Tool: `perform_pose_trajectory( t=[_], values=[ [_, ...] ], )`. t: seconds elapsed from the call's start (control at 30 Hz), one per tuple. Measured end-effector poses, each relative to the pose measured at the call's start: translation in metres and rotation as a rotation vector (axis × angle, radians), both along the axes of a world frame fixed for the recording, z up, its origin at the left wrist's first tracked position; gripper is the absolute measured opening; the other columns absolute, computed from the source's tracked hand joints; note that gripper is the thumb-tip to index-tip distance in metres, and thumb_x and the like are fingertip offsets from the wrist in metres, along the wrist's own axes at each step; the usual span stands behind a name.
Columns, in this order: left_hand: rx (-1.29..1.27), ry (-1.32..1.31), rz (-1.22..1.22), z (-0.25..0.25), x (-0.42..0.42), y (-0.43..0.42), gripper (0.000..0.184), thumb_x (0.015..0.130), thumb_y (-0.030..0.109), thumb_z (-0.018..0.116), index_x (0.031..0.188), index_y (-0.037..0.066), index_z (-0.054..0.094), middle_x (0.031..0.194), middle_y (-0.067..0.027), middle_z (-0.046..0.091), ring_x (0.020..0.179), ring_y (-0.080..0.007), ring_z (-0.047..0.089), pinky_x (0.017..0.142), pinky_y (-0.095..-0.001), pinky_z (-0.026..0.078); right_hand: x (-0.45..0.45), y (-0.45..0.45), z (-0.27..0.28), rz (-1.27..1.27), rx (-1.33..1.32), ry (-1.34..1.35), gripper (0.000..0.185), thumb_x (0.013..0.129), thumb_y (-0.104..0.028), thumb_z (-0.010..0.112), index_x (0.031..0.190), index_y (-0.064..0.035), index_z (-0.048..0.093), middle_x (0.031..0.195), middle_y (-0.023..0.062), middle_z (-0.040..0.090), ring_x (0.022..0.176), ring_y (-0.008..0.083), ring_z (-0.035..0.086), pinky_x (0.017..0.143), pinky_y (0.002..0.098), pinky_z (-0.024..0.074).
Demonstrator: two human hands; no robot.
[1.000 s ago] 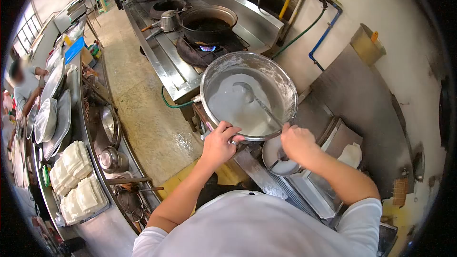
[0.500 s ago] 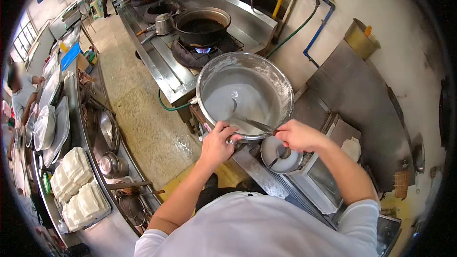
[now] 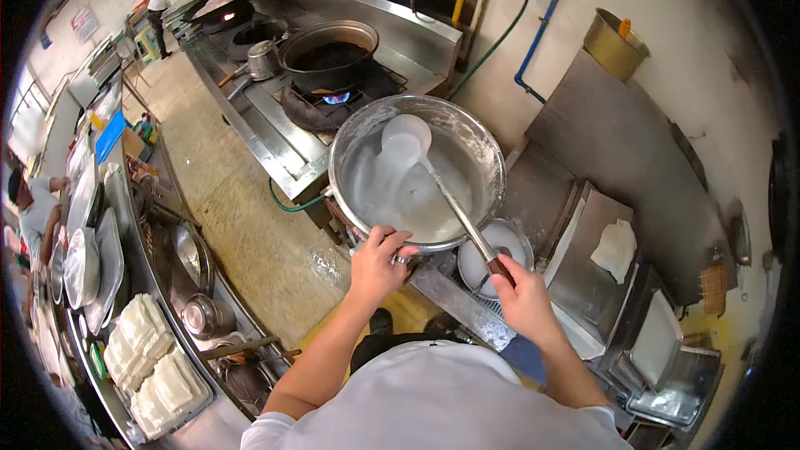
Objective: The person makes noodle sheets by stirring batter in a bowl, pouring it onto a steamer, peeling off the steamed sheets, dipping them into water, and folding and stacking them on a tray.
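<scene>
A large metal bowl (image 3: pixel 337 192) holds a whitish, milky liquid. My right hand (image 3: pixel 518 287) is wrapped round the dark handle end of a long ladle (image 3: pixel 454 204). The ladle's round head lies at the far side of the liquid, with white liquid running from it. At the bowl's near left rim, my left hand (image 3: pixel 382 262) grips the edge, with a ring on one finger. Just right of the bowl, partly below it, a smaller round pot (image 3: pixel 523 250) contains more white liquid.
Beyond the bowl, a dark pan (image 3: pixel 329 58) sits over a lit blue flame on the steel stove (image 3: pixel 283 137). On the left counter lie white stacked sheets (image 3: pixel 167 383) and metal trays (image 3: pixel 107 271). A person (image 3: pixel 37 208) stands far left; another (image 3: pixel 162 0) is at the back.
My right hand has drawn back and lower, and the ladle head has risen from the liquid to the bowl's far side. The whole view has shifted slightly.
</scene>
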State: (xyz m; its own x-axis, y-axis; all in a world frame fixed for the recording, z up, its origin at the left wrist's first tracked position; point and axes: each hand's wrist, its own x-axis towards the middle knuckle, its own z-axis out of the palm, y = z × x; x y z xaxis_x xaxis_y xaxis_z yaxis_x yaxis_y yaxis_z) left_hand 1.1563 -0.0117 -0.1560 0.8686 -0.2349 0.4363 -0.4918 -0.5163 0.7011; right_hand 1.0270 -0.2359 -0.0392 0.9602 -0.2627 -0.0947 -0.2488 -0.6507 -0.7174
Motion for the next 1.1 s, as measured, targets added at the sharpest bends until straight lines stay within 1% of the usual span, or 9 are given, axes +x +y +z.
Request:
perform_pose_trajectory(
  t=[0.13, 0.3, 0.37, 0.5, 0.7, 0.83, 0.9, 0.93, 1.1],
  values=[
    [-0.018, -0.035, -0.032, -0.001, 0.002, 0.002, 0.024, 0.081, 0.012, 0.081, 0.104, 0.012, 0.075, 0.104, -0.0086, 0.065, 0.081, -0.0301, 0.069, 0.065, -0.0405, 0.057, -0.015, 0.005, -0.029, -0.002, -0.244, -0.193, 0.043, 0.093, -0.015, 0.069, 0.131, 0.0014, 0.060, 0.105, 0.0255, 0.070, 0.093, 0.0451, 0.068, 0.080, 0.0501, 0.0546],
    [-0.054, -0.020, -0.054, -0.006, 0.006, 0.002, 0.030, 0.077, 0.009, 0.083, 0.106, 0.012, 0.074, 0.103, -0.0112, 0.065, 0.079, -0.0306, 0.067, 0.065, -0.0401, 0.055, 0.005, 0.019, -0.022, -0.056, -0.381, -0.146, 0.040, 0.093, -0.016, 0.068, 0.129, -0.0013, 0.061, 0.101, 0.0237, 0.069, 0.089, 0.0439, 0.068, 0.077, 0.0524, 0.0544],
    [-0.097, -0.045, -0.041, -0.012, 0.008, -0.001, 0.028, 0.078, 0.019, 0.085, 0.104, 0.014, 0.075, 0.102, -0.0086, 0.065, 0.079, -0.0296, 0.068, 0.064, -0.0418, 0.055, 0.022, 0.023, -0.015, -0.054, -0.413, -0.087, 0.038, 0.093, -0.016, 0.067, 0.129, -0.0019, 0.061, 0.102, 0.0238, 0.069, 0.089, 0.0445, 0.068, 0.076, 0.0532, 0.0543],
    [-0.124, -0.061, -0.044, -0.018, 0.007, -0.001, 0.028, 0.080, 0.019, 0.084, 0.105, 0.012, 0.075, 0.105, -0.0106, 0.065, 0.082, -0.0315, 0.068, 0.065, -0.0415, 0.056, 0.055, 0.021, -0.011, -0.015, -0.312, -0.212, 0.028, 0.092, -0.011, 0.067, 0.118, -0.0013, 0.068, 0.099, 0.0234, 0.072, 0.090, 0.0436, 0.068, 0.079, 0.0485, 0.0540],
    [-0.140, 0.016, -0.050, -0.010, 0.000, -0.005, 0.028, 0.082, 0.007, 0.080, 0.109, 0.009, 0.074, 0.109, -0.0129, 0.065, 0.088, -0.0302, 0.069, 0.067, -0.0381, 0.056, 0.071, 0.007, -0.007, -0.155, -0.067, -0.074, 0.025, 0.093, -0.016, 0.066, 0.110, 0.0016, 0.070, 0.104, 0.0260, 0.072, 0.097, 0.0430, 0.069, 0.084, 0.0503, 0.0546],
    [-0.073, 0.038, -0.021, 0.017, -0.013, -0.014, 0.021, 0.092, 0.004, 0.071, 0.112, 0.001, 0.072, 0.112, -0.0140, 0.063, 0.088, -0.0262, 0.068, 0.074, -0.0326, 0.056, 0.053, -0.005, -0.026, -0.111, 0.159, -0.321, 0.042, 0.091, -0.016, 0.069, 0.127, 0.0038, 0.059, 0.111, 0.0285, 0.070, 0.099, 0.0452, 0.069, 0.088, 0.0504, 0.0544],
    [-0.151, 0.041, -0.024, 0.010, -0.020, -0.020, 0.024, 0.093, -0.002, 0.066, 0.115, 0.004, 0.072, 0.115, -0.0134, 0.063, 0.086, -0.0222, 0.066, 0.067, -0.0307, 0.053, 0.036, -0.014, -0.036, -0.078, 0.019, -0.416, 0.052, 0.091, -0.017, 0.070, 0.135, 0.0037, 0.052, 0.116, 0.0285, 0.068, 0.104, 0.0455, 0.067, 0.090, 0.0503, 0.0537],
    [-0.181, 0.050, -0.025, 0.012, -0.029, -0.024, 0.024, 0.093, -0.001, 0.065, 0.116, 0.003, 0.071, 0.116, -0.0135, 0.063, 0.086, -0.0212, 0.065, 0.067, -0.0299, 0.053, 0.027, -0.019, -0.041, -0.090, -0.012, -0.385, 0.051, 0.091, -0.015, 0.072, 0.135, 0.0002, 0.052, 0.105, 0.0206, 0.072, 0.083, 0.0331, 0.071, 0.077, 0.0442, 0.0554],
    [-0.150, 0.019, -0.234, 0.024, -0.094, -0.069, 0.027, 0.094, 0.001, 0.067, 0.120, 0.001, 0.068, 0.120, -0.0131, 0.060, 0.083, -0.0157, 0.063, 0.067, -0.0265, 0.052, -0.048, -0.059, -0.086, -0.043, 0.111, -0.314, 0.049, 0.091, -0.017, 0.072, 0.133, 0.0006, 0.055, 0.114, 0.0208, 0.069, 0.089, 0.0351, 0.070, 0.081, 0.0445, 0.0553]
  ],
)
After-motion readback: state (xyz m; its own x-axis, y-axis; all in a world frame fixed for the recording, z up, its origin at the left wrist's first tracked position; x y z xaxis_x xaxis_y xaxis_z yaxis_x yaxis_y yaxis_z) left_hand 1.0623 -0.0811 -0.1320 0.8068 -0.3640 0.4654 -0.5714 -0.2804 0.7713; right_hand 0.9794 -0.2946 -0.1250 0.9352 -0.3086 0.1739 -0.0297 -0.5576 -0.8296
